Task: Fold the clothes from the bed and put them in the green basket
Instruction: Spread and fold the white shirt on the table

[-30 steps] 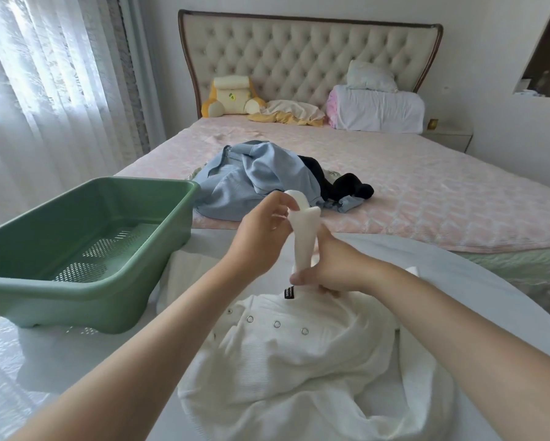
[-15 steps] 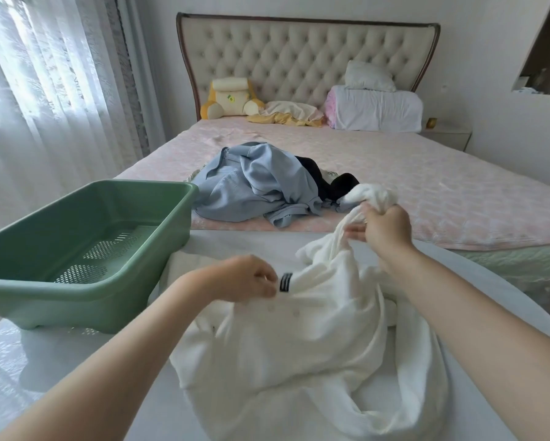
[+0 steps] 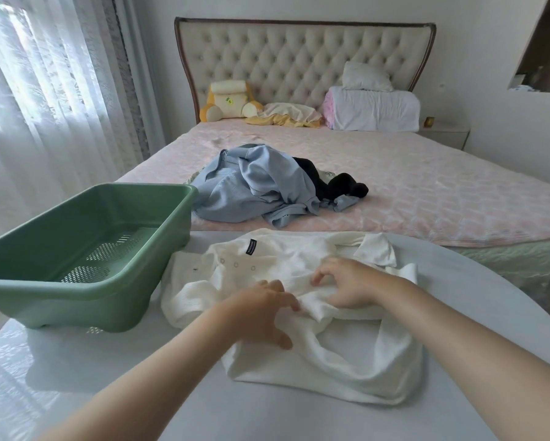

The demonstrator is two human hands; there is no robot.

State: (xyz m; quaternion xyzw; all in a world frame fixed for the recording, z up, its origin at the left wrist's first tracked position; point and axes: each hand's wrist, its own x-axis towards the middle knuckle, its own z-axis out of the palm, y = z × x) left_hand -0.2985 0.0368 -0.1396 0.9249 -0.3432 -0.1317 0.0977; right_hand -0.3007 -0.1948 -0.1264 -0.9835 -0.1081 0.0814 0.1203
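Right of the green basket (image 3: 76, 308), the white knit top (image 3: 347, 361) lies on the bench (image 3: 108, 383). The left hand (image 3: 261, 311), fingers spread, presses it flat, probably for folding. The right hand (image 3: 347, 286) curls over a fold, grip unclear.

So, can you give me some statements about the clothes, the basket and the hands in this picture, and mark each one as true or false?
1. The green basket has no clothes in it. True.
2. The white garment lies on the bed. False: it lies on the white table, in front of the bed.
3. The left hand and the right hand both touch the white garment. True.
4. The light blue garment is already folded. False: it lies crumpled on the bed, next to a black garment.
5. The basket stands to the right of the white garment. False: it stands to its left.
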